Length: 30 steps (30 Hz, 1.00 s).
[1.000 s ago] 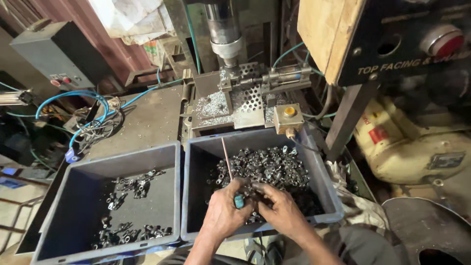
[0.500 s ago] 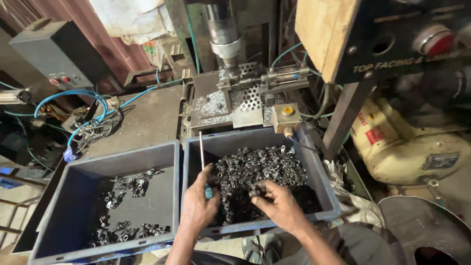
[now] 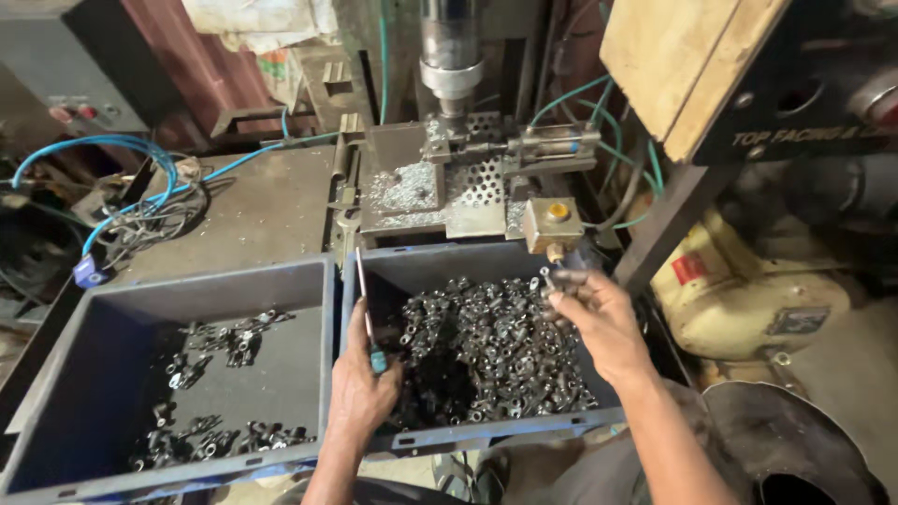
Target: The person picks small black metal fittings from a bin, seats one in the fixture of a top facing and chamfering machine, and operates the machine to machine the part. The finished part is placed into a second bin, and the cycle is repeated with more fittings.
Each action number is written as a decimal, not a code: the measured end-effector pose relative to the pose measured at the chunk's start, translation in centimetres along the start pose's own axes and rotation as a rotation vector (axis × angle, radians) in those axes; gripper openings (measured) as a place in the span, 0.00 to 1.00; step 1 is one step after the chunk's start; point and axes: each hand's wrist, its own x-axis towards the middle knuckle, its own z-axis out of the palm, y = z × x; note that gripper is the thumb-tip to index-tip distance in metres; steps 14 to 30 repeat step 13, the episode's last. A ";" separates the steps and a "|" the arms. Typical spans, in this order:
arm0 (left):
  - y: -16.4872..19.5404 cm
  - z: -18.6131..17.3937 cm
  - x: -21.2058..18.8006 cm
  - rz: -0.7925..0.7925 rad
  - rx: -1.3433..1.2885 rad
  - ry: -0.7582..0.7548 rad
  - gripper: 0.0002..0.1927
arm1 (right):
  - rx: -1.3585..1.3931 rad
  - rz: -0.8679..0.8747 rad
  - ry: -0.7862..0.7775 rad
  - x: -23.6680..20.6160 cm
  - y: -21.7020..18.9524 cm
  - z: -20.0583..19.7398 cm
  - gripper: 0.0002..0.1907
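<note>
A head-worn camera looks down on a grimy workshop desk (image 3: 253,220) with two dark grey plastic bins side by side along its near edge and one drilling machine behind them. At the far left, a loose tangle of blue hoses and wires (image 3: 122,201) lies on the desk. The left bin (image 3: 56,374) is mostly bare, with only a scatter of small dark metal fittings (image 3: 220,383) in two loose groups, too many and too small to count. Just to its right, the person's left hand (image 3: 363,388) rests at the near left corner of the right bin (image 3: 393,271), its grip closed around a thin metal rod with a teal handle (image 3: 367,313) that stands nearly upright. The right bin holds a deep heap of the same fittings (image 3: 486,351), far beyond counting. Over the far right part of that heap, the right hand (image 3: 599,318) is raised, its grip pinched on one small fitting (image 3: 552,279) between fingertips, close below the yellow-buttoned box (image 3: 552,223) on the machine. Behind, the spindle (image 3: 451,65) hangs over a perforated fixture plate (image 3: 482,178) strewn with bright metal chips. Judging from this, the step in hand is picking one fitting from the full bin; the next move seems to call for lifting it clear of the bin wall and seating it squarely in the fixture beneath the spindle.
</note>
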 end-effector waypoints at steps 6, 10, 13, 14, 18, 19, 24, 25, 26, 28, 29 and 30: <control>-0.6 0.5 0.0 0.059 0.063 0.036 0.42 | 0.099 -0.060 0.156 0.1 3.0 -2.3 0.09; -2.3 1.4 0.2 -0.052 0.192 0.005 0.34 | 0.096 -0.084 0.158 0.2 4.3 -4.4 0.09; -4.8 2.3 1.0 0.051 0.096 0.081 0.25 | 0.108 -0.065 0.152 0.6 5.0 -4.9 0.08; -4.8 2.3 1.0 0.051 0.096 0.081 0.25 | 0.108 -0.065 0.152 0.6 5.0 -4.9 0.08; -4.8 2.3 1.0 0.051 0.096 0.081 0.25 | 0.108 -0.065 0.152 0.6 5.0 -4.9 0.08; -4.8 2.3 1.0 0.051 0.096 0.081 0.25 | 0.108 -0.065 0.152 0.6 5.0 -4.9 0.08; -4.8 2.3 1.0 0.051 0.096 0.081 0.25 | 0.108 -0.065 0.152 0.6 5.0 -4.9 0.08; -4.8 2.3 1.0 0.051 0.096 0.081 0.25 | 0.108 -0.065 0.152 0.6 5.0 -4.9 0.08; -4.8 2.3 1.0 0.051 0.096 0.081 0.25 | 0.108 -0.065 0.152 0.6 5.0 -4.9 0.08; -4.8 2.3 1.0 0.051 0.096 0.081 0.25 | 0.108 -0.065 0.152 0.6 5.0 -4.9 0.08; -4.8 2.3 1.0 0.051 0.096 0.081 0.25 | 0.108 -0.065 0.152 0.6 5.0 -4.9 0.08; -4.8 2.3 1.0 0.051 0.096 0.081 0.25 | 0.108 -0.065 0.152 0.6 5.0 -4.9 0.08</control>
